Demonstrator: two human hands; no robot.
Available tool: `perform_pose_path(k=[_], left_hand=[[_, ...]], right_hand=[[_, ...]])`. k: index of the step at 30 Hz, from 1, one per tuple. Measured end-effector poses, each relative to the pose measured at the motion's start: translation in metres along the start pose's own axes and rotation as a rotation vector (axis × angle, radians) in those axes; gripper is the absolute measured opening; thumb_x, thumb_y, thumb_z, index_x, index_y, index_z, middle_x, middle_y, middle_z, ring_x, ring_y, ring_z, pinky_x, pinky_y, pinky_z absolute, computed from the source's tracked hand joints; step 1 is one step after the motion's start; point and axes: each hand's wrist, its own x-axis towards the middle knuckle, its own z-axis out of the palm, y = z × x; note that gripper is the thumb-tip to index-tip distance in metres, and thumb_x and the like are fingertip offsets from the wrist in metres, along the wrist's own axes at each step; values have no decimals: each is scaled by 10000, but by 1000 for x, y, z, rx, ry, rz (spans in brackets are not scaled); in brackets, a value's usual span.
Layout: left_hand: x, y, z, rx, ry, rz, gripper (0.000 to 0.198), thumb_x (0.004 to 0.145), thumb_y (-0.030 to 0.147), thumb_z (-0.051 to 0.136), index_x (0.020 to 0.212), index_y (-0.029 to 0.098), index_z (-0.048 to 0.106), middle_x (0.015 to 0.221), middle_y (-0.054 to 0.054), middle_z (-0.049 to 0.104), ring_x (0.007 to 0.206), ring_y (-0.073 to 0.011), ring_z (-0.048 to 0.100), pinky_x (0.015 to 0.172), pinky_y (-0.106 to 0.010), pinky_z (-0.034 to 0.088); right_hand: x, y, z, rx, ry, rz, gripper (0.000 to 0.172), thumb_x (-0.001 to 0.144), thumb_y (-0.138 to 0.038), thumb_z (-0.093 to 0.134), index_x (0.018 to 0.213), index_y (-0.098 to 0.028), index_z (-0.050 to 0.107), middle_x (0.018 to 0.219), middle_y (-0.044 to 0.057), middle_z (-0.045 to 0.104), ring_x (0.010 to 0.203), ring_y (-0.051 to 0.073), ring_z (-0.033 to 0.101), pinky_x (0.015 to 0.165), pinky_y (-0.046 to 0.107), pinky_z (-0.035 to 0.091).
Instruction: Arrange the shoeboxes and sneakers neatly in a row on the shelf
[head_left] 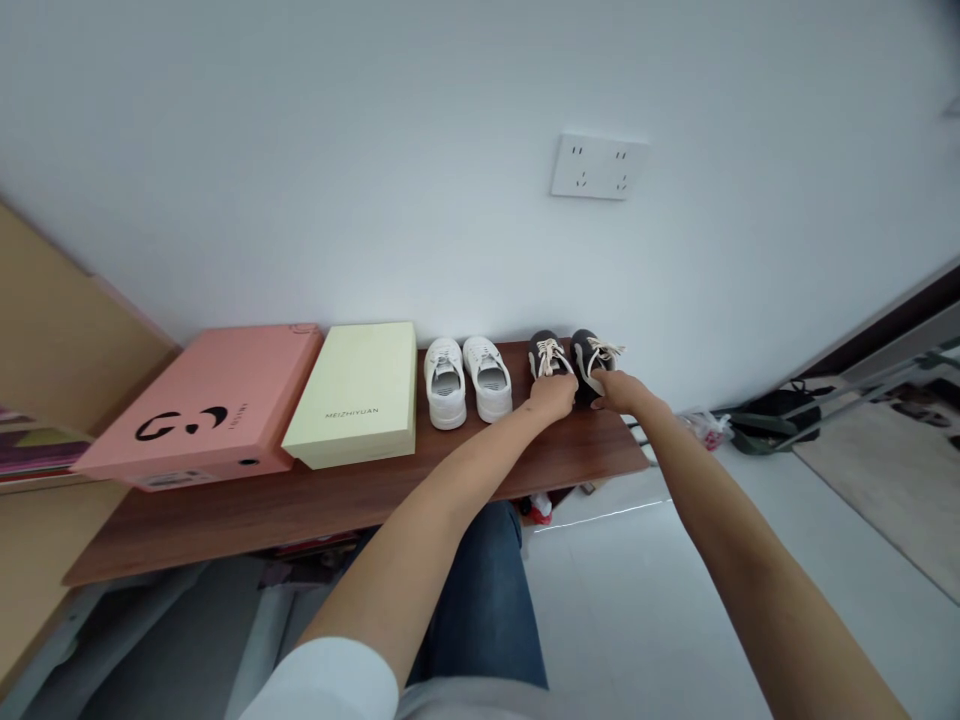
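Two dark sneakers with cream laces stand side by side near the right end of a brown wooden shelf (465, 470), toes toward the wall. My left hand (553, 394) is closed on the heel end of the left dark sneaker (546, 348). At the heel of the right dark sneaker (587, 352), my right hand (619, 391) grips with its fingers curled around the opening. Both hands cover the backs of these shoes. To their left sits a pair of white sneakers (493, 398), also toes to the wall, untouched.
A pale yellow shoebox (364, 380) and a larger pink shoebox (225, 385) lie on the shelf's left part. The white wall behind carries a socket plate (598, 167). Right of the shelf, a dark bag (776, 418) rests on the floor beside a metal rack (862, 400).
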Motion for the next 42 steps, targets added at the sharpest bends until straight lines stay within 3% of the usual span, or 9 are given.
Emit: perform_pose_path(k=[11,23,28,33,37,42], left_hand=[[6,-2,-5,58,-14,-17,322,881,224,560,1187,145,620,1166,-158,683,1149,-301,618,978,-396,476],[21,-11,-5,80,-33,-35,310,853,217,617,1158,166,632,1170,-161,674,1154,-293,616,966,-390,476],[18,-10,-4,78,-15,-13,361,847,247,643,1193,154,600,1176,-166,668,1171,-302,601,991,-391,454],[15,-13,-14,81,66,-13,461,870,408,603,1241,140,551,1206,-181,643,1196,-330,570,994,-422,437],[6,-22,-26,112,158,-15,428,906,403,526,1227,121,550,1176,-186,652,1147,-332,588,959,-436,444],[-15,-35,-38,158,162,-45,377,918,343,488,1214,124,567,1154,-180,657,1127,-331,591,944,-440,436]], right_hand=[[18,-16,3,-84,-45,-64,458,705,-235,782,1104,-227,557,1110,114,674,1020,289,649,803,339,467],[24,-13,7,-104,-45,-15,503,711,-205,776,1157,-209,543,1135,139,649,1041,284,641,824,347,470],[22,-13,6,-81,-19,-14,512,730,-263,767,1193,-233,551,1166,121,647,1080,274,616,854,345,466],[19,-17,-6,-8,63,-41,368,796,-342,694,1140,-239,614,1198,108,652,1109,289,593,870,355,456],[17,-24,-18,25,95,-60,304,845,-357,631,1117,-220,637,1205,120,651,1111,291,589,884,357,447],[12,-43,-30,32,105,-86,285,869,-356,605,1117,-219,641,1212,111,651,1107,278,588,886,354,447]])
